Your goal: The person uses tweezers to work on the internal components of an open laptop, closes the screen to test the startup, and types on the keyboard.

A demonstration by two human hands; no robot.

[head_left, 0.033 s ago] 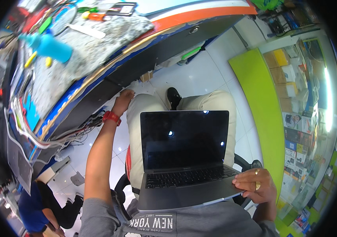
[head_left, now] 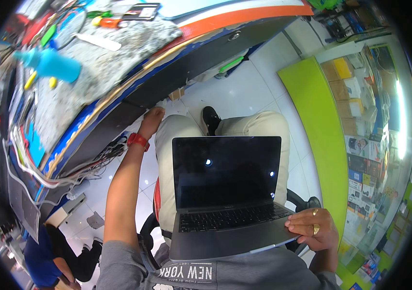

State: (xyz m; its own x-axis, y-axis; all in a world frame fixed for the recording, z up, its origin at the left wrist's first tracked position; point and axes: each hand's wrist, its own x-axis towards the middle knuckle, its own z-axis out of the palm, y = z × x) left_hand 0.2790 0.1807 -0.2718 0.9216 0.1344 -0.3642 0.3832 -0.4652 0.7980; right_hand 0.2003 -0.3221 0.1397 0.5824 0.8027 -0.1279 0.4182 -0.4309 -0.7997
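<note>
right grip [head_left: 317, 229] clamped on laptop [head_left: 227, 169], left grip [head_left: 154, 118] unclear, boxes [head_left: 350, 109] inside glass cabinet [head_left: 341, 50]

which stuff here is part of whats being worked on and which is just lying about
Seemingly in use:
- laptop, open, screen dark
- right hand, gripping the laptop's near right corner

Seemingly lying about:
- light blue bottle, on the speckled grey bench top
- orange-handled tool, there too
- slim white tool, also there
- boxes, stacked at right
</note>
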